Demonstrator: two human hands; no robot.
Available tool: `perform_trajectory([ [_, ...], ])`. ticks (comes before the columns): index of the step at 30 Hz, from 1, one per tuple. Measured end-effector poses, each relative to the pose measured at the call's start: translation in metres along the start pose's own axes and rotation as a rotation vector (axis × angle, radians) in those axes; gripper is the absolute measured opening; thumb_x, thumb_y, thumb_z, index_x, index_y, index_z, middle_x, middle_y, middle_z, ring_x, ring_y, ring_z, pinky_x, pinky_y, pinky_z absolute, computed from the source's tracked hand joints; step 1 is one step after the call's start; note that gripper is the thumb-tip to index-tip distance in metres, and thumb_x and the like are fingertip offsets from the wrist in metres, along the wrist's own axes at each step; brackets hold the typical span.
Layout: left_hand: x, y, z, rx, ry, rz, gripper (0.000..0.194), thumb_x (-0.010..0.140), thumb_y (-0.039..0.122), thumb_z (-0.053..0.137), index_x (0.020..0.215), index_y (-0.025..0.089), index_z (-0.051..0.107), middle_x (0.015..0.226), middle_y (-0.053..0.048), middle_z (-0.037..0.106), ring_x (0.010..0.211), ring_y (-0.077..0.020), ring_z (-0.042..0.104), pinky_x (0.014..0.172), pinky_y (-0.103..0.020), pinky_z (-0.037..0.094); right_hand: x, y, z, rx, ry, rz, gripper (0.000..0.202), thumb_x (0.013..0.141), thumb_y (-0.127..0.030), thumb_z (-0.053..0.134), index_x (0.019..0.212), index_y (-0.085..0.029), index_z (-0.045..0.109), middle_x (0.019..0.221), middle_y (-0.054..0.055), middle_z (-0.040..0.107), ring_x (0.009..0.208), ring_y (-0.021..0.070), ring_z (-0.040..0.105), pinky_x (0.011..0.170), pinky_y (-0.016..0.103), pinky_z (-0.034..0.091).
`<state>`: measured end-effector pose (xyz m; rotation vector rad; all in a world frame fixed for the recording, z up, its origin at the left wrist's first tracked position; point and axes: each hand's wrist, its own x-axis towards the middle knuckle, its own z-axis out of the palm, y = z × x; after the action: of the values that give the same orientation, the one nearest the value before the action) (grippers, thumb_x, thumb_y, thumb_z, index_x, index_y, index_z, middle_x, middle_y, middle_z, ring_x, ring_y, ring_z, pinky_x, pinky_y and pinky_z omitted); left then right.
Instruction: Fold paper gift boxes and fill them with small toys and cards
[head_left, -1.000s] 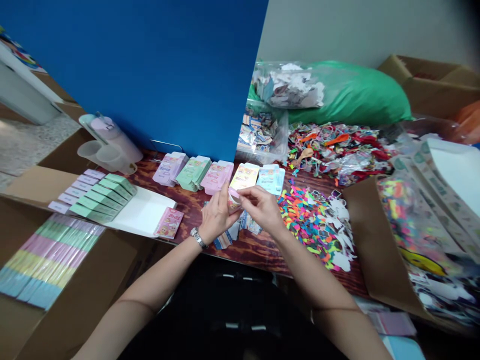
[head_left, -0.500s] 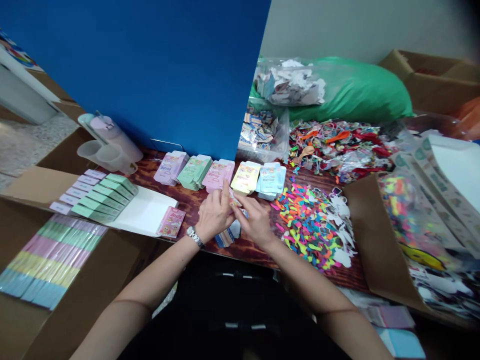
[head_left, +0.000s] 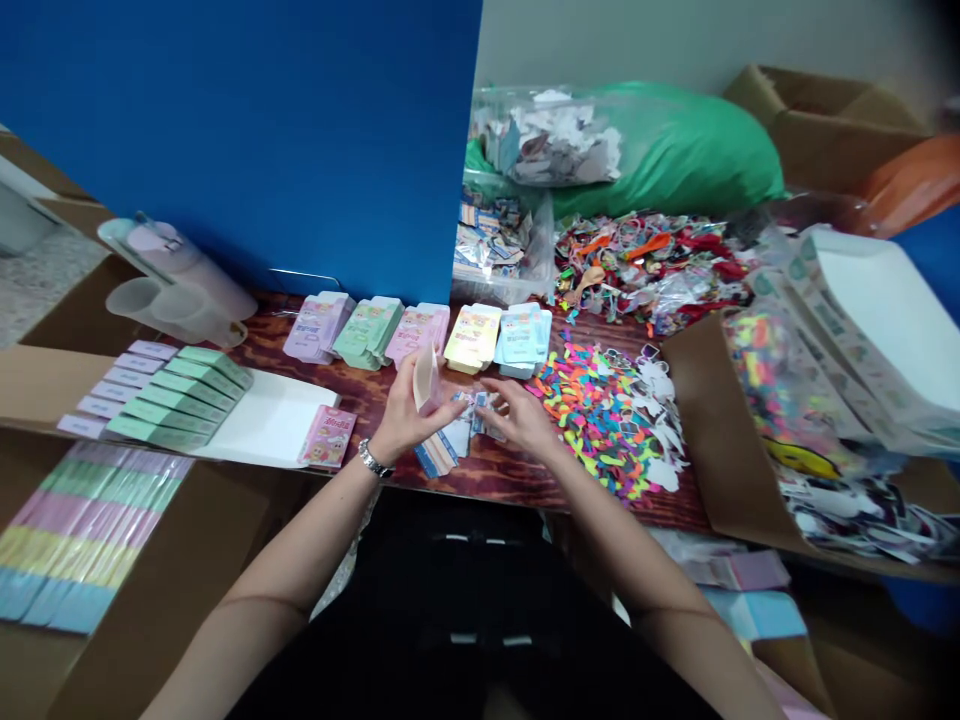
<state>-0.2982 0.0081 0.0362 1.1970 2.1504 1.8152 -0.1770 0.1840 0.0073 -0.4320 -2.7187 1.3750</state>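
My left hand (head_left: 397, 420) is closed around a small pink carton (head_left: 426, 381), held upright and tilted, its pale side facing right. Just right of it, my right hand (head_left: 523, 416) has curved fingers at a small blue-and-white printed card (head_left: 481, 401), apparently pinched between thumb and fingertips. Under and between the hands lie more printed cards (head_left: 439, 455) on the dark wooden table. Behind them stand flat carton stacks in purple (head_left: 318, 328), green (head_left: 367, 332), pink (head_left: 417, 332), yellow (head_left: 472, 338) and blue (head_left: 523, 340).
A finished-looking pink box (head_left: 328, 436) lies on a white tray (head_left: 262, 415) with rows of green boxes (head_left: 184, 400). To the right spread colourful balloons (head_left: 600, 420) and white cutouts (head_left: 660, 400), beside a cardboard box (head_left: 705, 420). A blue panel (head_left: 300, 130) rises behind.
My hands have moved apart. The pink carton now stands upright in my left hand, while my right hand has shifted to the printed cards. The camera view has turned slightly right.
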Motion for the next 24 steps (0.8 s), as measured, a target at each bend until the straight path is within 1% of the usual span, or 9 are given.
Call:
perform_trajectory([
  [2,-0.001,-0.002,-0.001,-0.007,-0.019,-0.059,0.071,0.074,0.043,0.076,0.131,0.016,0.044,0.118,-0.011,0.057,0.109,-0.0237,0.059,0.1,-0.04,0.048,0.0,0.023,-0.008,-0.391,-0.069,0.074,0.072,0.081,-0.049,0.072,0.144,-0.025,0.046,0.122,0.013,0.051,0.105,0.0247,0.057,0.087,0.035,0.051],
  [4,-0.004,-0.003,-0.003,-0.017,-0.073,-0.131,0.074,0.074,0.045,0.076,0.133,0.016,0.043,0.122,-0.012,0.056,0.112,-0.0253,0.058,0.1,-0.041,0.048,0.001,0.037,-0.011,-0.591,-0.138,0.148,0.085,0.075,-0.052,0.077,0.148,-0.029,0.039,0.122,0.013,0.048,0.11,0.0291,0.055,0.082,0.034,0.051],
  [9,-0.017,-0.009,-0.008,0.019,-0.271,-0.17,0.093,0.071,0.044,0.078,0.145,0.017,0.03,0.146,-0.017,0.04,0.135,-0.0307,0.042,0.114,-0.046,0.036,0.008,0.041,-0.003,-0.633,-0.13,0.15,0.077,0.077,-0.051,0.075,0.143,-0.028,0.044,0.13,0.012,0.045,0.107,0.0266,0.057,0.079,0.031,0.049],
  [12,-0.025,-0.016,-0.012,0.03,-0.281,-0.19,0.091,0.072,0.042,0.077,0.145,0.015,0.03,0.144,-0.017,0.042,0.133,-0.0301,0.045,0.112,-0.046,0.037,0.008,0.045,-0.001,-0.555,-0.005,0.059,0.045,0.088,-0.039,0.064,0.127,-0.018,0.058,0.126,0.013,0.051,0.107,0.0232,0.057,0.083,0.031,0.048],
  [14,-0.028,-0.023,-0.013,0.06,-0.201,-0.211,0.085,0.071,0.043,0.079,0.14,0.015,0.037,0.137,-0.016,0.049,0.127,-0.0289,0.05,0.109,-0.044,0.04,0.006,0.045,-0.007,-0.393,0.051,0.03,0.027,0.092,-0.035,0.056,0.107,-0.013,0.064,0.106,0.01,0.061,0.096,0.0194,0.059,0.082,0.03,0.048],
  [16,-0.029,-0.03,-0.013,0.114,-0.095,-0.217,0.08,0.068,0.045,0.081,0.132,0.014,0.045,0.129,-0.014,0.055,0.12,-0.0276,0.055,0.105,-0.042,0.043,0.004,0.039,-0.017,-0.113,0.123,0.014,0.026,0.093,-0.037,0.053,0.097,-0.013,0.063,0.087,0.006,0.062,0.08,0.0153,0.059,0.076,0.027,0.048],
  [19,-0.028,-0.036,-0.008,0.242,-0.009,-0.175,0.074,0.067,0.047,0.083,0.125,0.015,0.05,0.12,-0.012,0.059,0.112,-0.0271,0.057,0.099,-0.042,0.046,0.0,0.015,-0.033,0.291,0.436,-0.054,0.035,0.091,-0.044,0.057,0.113,-0.016,0.057,0.081,0.002,0.06,0.071,0.0117,0.057,0.068,0.023,0.048],
  [21,-0.025,-0.036,0.0,0.327,-0.004,-0.126,0.072,0.067,0.047,0.082,0.125,0.017,0.051,0.117,-0.011,0.059,0.109,-0.0272,0.057,0.096,-0.042,0.046,-0.001,-0.005,-0.037,0.4,0.641,-0.131,0.038,0.091,-0.043,0.059,0.119,-0.018,0.055,0.086,0.002,0.061,0.076,0.0115,0.059,0.072,0.023,0.049],
  [24,-0.022,-0.032,0.014,0.393,-0.004,-0.076,0.073,0.067,0.048,0.082,0.126,0.018,0.052,0.114,-0.01,0.059,0.106,-0.0269,0.057,0.092,-0.041,0.048,-0.001,-0.024,-0.03,0.323,0.641,-0.189,0.029,0.093,-0.04,0.057,0.114,-0.019,0.06,0.096,0.005,0.064,0.085,0.0127,0.061,0.077,0.025,0.052],
])
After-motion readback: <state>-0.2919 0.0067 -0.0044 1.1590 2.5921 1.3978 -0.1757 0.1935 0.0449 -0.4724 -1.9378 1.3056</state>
